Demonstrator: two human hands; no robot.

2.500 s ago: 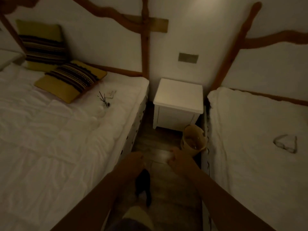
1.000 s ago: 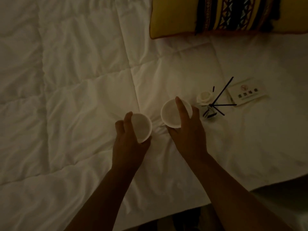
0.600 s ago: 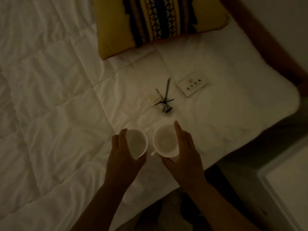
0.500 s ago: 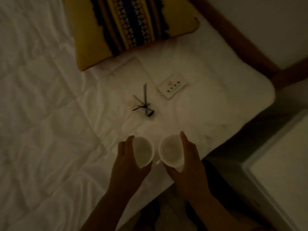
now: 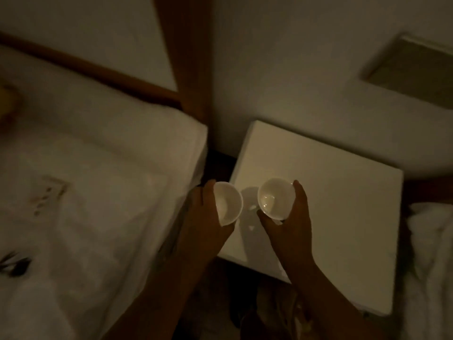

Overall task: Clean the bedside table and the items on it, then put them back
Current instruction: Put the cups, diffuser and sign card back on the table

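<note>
The room is dim. My left hand [image 5: 204,217] grips a small white cup [image 5: 228,204] at the left edge of the white bedside table [image 5: 343,217]. My right hand [image 5: 291,224] grips a second white cup [image 5: 274,198], held over the table's left part. Both cups tilt their mouths toward me and look empty. Their shadows fall on the table top between my hands. On the left bed [image 5: 85,192] lie a small white card [image 5: 50,192] and a dark bundle of sticks [image 5: 14,265], both blurred.
A wooden bed post [image 5: 188,57] rises between the left bed and the table. The white wall behind carries a rectangular panel [image 5: 411,72]. White bedding of a second bed [image 5: 431,266] shows at the right edge. A dark floor gap lies below the table front.
I picked both cups up from the left bed and carried them right. The view swung from the bed to the bedside table, and the cups now hover over its left side.
</note>
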